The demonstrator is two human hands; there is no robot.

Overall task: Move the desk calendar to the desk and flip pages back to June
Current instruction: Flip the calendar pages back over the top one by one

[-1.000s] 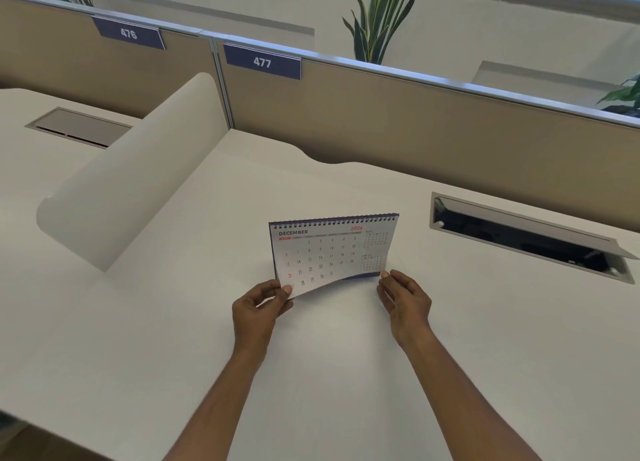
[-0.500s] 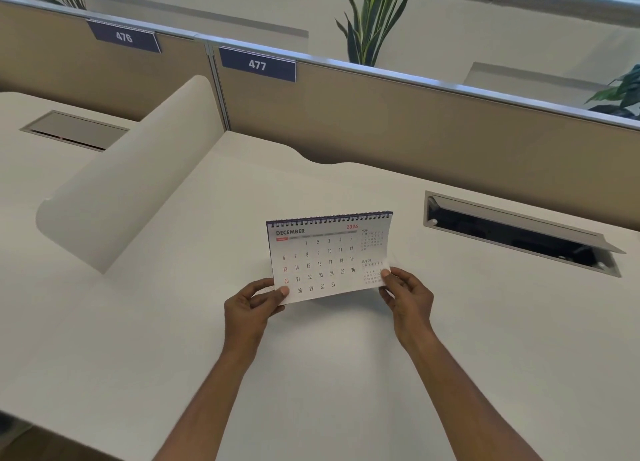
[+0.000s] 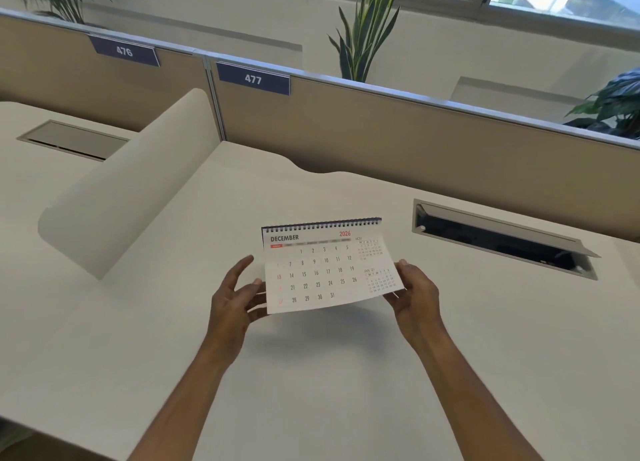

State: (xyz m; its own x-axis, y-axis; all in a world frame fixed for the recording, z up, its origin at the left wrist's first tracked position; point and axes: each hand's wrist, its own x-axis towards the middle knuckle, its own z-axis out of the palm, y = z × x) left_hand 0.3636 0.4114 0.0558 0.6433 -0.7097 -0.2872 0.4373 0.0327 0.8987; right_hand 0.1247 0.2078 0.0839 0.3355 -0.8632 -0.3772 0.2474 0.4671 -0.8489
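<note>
The spiral-bound desk calendar stands on the white desk in the middle of the view, showing the December 2026 page. That page is lifted off the stand, its bottom edge raised toward me. My right hand pinches the page's lower right corner. My left hand is at the page's lower left edge, fingers spread, thumb touching the edge and fingers underneath it. The stand behind the page is hidden.
A curved white divider rises on the left. An open cable tray sits in the desk at the right, a closed one at far left. Beige partition panels labelled 476 and 477 close off the back, with plants behind.
The December page has been lifted higher off the stand, its bottom edge swinging up toward me. My left hand's fingers have opened wider; my right hand rose with the corner.
</note>
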